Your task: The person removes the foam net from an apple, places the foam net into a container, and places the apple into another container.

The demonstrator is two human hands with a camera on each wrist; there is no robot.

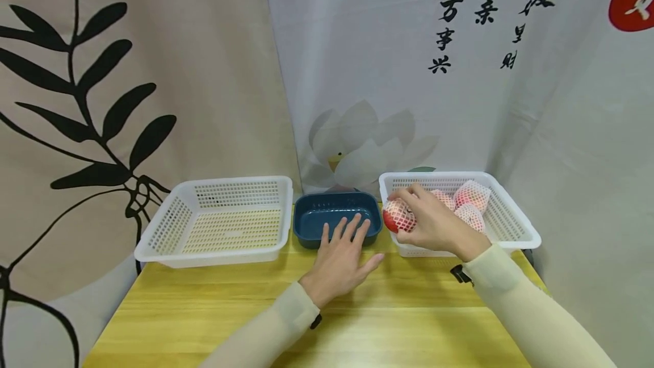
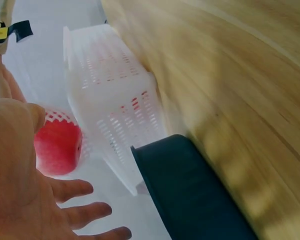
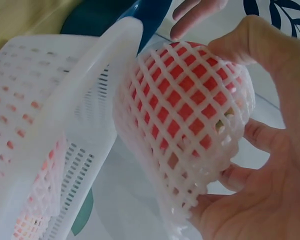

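1. Right hand (image 1: 434, 220): grips a red fruit (image 1: 403, 219) in white foam netting between thumb and curled fingers; hides part of it in the head view.
2. Red fruit: hangs in that grasp at the left end of the right basket (image 1: 513, 226); cannot tell about contact with the rim.
3. Left hand (image 1: 339, 263): reaches over the near edge of the blue basin (image 1: 327, 204), fingers straight and spread, gripping nothing; covers part of that edge; cannot tell about contact there.
4. Right basket: holds more netted fruit (image 1: 472, 195), three visible from the head view, one partly behind the right hand; shows only red patches and netting through blurred holes in the right wrist view.
5. Blue basin: stands between both white baskets, near each; runs out of frame in the left wrist view.
6. Left basket (image 1: 209, 256): stands left of the basin; lets yellow show through its perforated floor.
7. Tabletop (image 1: 204, 305): carries all three containers; shows wood grain and soft shadows; runs off the bottom edge.
8. Backdrop cloth (image 1: 219, 72): hangs behind, printed with black leaves, a pale lotus, dark characters and a red seal, partly cropped.
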